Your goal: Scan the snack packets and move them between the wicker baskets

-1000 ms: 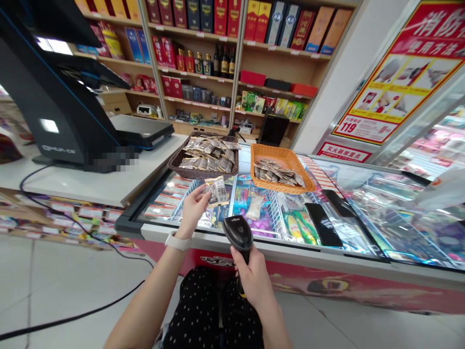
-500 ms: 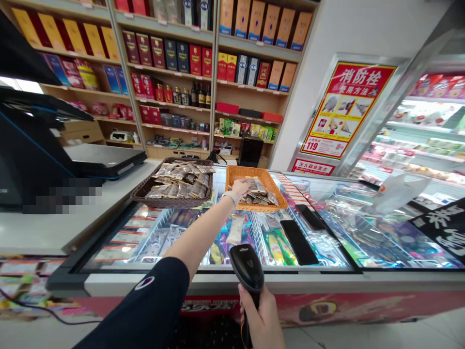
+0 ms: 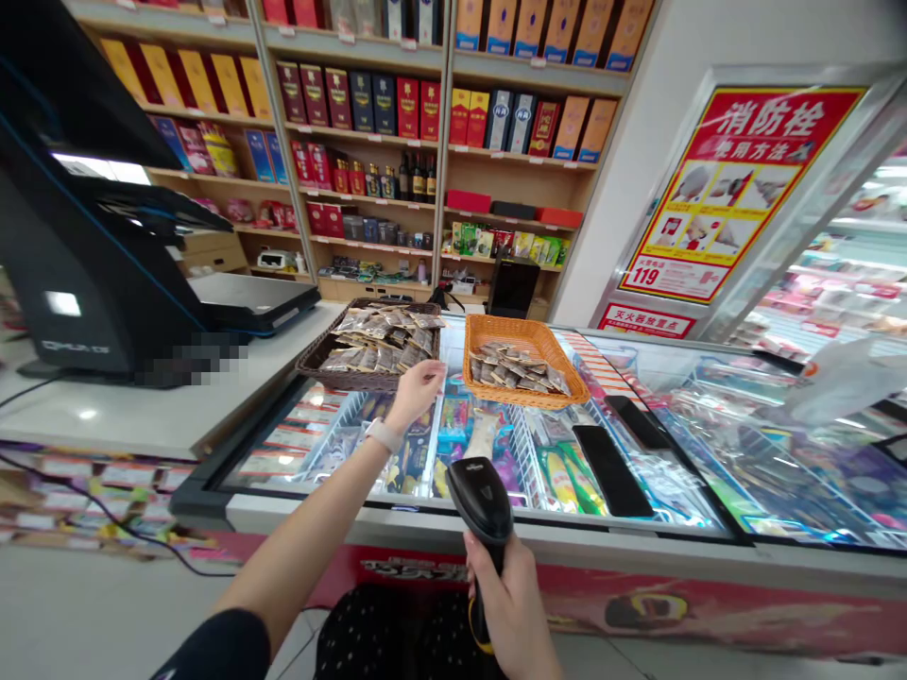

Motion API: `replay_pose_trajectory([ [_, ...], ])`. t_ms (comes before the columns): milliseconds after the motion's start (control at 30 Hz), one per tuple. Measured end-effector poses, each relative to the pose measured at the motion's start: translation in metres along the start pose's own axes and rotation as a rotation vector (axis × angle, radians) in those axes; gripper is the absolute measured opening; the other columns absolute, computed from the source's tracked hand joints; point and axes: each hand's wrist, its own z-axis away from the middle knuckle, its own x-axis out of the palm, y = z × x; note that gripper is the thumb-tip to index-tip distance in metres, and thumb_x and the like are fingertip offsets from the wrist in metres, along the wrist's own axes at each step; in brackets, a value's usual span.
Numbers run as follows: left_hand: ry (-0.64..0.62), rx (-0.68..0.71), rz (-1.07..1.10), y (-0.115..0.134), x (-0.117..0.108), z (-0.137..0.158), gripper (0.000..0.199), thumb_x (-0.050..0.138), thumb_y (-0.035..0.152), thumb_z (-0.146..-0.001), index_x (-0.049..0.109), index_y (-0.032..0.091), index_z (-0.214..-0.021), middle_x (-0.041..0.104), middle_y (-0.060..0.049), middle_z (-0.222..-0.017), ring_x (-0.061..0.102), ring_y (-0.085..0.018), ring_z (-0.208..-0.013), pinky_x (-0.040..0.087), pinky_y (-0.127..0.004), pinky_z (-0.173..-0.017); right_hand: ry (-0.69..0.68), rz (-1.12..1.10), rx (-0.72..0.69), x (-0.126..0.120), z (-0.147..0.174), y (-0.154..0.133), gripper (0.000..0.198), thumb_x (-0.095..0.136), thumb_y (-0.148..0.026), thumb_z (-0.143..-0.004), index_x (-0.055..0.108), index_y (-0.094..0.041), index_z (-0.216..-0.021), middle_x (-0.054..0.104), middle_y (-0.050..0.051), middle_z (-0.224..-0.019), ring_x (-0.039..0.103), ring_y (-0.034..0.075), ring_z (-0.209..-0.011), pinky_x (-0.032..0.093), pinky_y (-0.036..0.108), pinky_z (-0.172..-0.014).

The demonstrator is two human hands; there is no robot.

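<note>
In my right hand (image 3: 514, 600) is a black barcode scanner (image 3: 482, 496), gripped by its handle with its head tilted up. My left hand (image 3: 419, 385), with a pale band on the wrist, is over the front right corner of the dark brown basket (image 3: 308, 364). Its fingers are curled together, and whatever may be between them is hidden. Small clear packets (image 3: 383, 340) are heaped in the brown basket. To the right, an orange basket (image 3: 559, 351) holds more packets (image 3: 514, 366) of the same kind. Both baskets stand on the glass top of a chest freezer (image 3: 453, 518).
Two black phones (image 3: 610, 469) lie on the glass at the right. A checkout machine with a scale (image 3: 259, 295) stands on the left counter (image 3: 142, 416). Shelves of boxed bottles (image 3: 368, 99) fill the back wall. A cable (image 3: 120, 524) hangs at the left.
My left hand has come out of the orange basket and moved left and nearer, to the brown basket's corner. The view has turned slightly left. My right hand still holds the scanner.
</note>
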Motion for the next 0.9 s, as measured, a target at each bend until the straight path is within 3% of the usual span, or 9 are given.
replay_pose_trajectory([
  [67,0.148,0.088,-0.177,-0.010,-0.047,0.013,0.019,0.064,0.027,-0.087,0.076,0.018,-0.097,0.079,-0.010,-0.099,0.071,-0.019,-0.073,0.055,-0.028,-0.070,-0.055,-0.016,0.000,0.011,0.000,-0.007,0.057,0.053,-0.070,-0.095,0.076,-0.017,-0.098,0.069,0.006,-0.063,0.066,0.025,-0.056,0.052,0.030,-0.051],
  [167,0.334,0.089,-0.419,-0.013,-0.104,0.014,0.018,0.062,0.027,-0.087,0.077,0.019,-0.093,0.079,-0.010,-0.097,0.072,-0.023,-0.084,0.053,-0.031,-0.083,-0.109,-0.027,-0.020,0.024,0.003,-0.018,0.053,0.056,-0.067,-0.095,0.076,-0.017,-0.096,0.070,0.005,-0.065,0.068,0.025,-0.061,0.053,0.029,-0.053],
  [267,0.310,-0.009,-0.620,-0.003,-0.130,-0.004,0.022,0.061,0.031,-0.087,0.078,0.020,-0.095,0.079,-0.010,-0.102,0.072,-0.027,-0.097,0.050,-0.032,-0.088,-0.167,-0.015,-0.031,0.031,0.007,-0.026,0.047,0.058,-0.061,-0.096,0.076,-0.018,-0.095,0.070,0.005,-0.064,0.068,0.025,-0.061,0.054,0.029,-0.054],
  [433,0.101,-0.174,-0.991,0.009,-0.111,-0.040,0.046,0.056,0.059,-0.088,0.077,0.019,-0.079,0.077,-0.016,-0.091,0.068,-0.038,-0.104,0.044,-0.043,-0.094,-0.185,0.014,-0.030,0.030,0.011,-0.029,0.041,0.059,-0.056,-0.097,0.076,-0.018,-0.095,0.070,0.004,-0.063,0.068,0.025,-0.060,0.054,0.029,-0.055],
  [600,0.071,-0.197,-1.111,-0.002,-0.087,-0.055,0.048,0.052,0.055,-0.090,0.077,0.014,-0.089,0.076,-0.024,-0.103,0.066,-0.040,-0.112,0.040,-0.049,-0.100,-0.176,0.036,0.003,0.027,0.012,-0.030,0.040,0.060,-0.054,-0.097,0.075,-0.017,-0.096,0.072,0.005,-0.066,0.069,0.025,-0.061,0.053,0.028,-0.055],
  [700,0.083,-0.189,-1.137,-0.004,-0.087,-0.058,0.048,0.054,0.055,-0.089,0.076,0.012,-0.094,0.074,-0.027,-0.110,0.064,-0.043,-0.117,0.039,-0.051,-0.101,-0.186,0.046,0.012,0.024,0.012,-0.031,0.039,0.060,-0.053,-0.098,0.075,-0.017,-0.097,0.072,0.005,-0.067,0.070,0.025,-0.062,0.053,0.027,-0.055],
  [900,-0.014,-0.300,-0.959,0.000,-0.095,-0.066,0.031,0.055,0.036,-0.088,0.075,0.015,-0.099,0.075,-0.022,-0.111,0.068,-0.038,-0.112,0.047,-0.043,-0.093,-0.209,0.027,0.005,0.024,0.013,-0.032,0.035,0.059,-0.049,-0.099,0.073,-0.017,-0.100,0.073,0.005,-0.070,0.069,0.024,-0.060,0.052,0.027,-0.056],
])
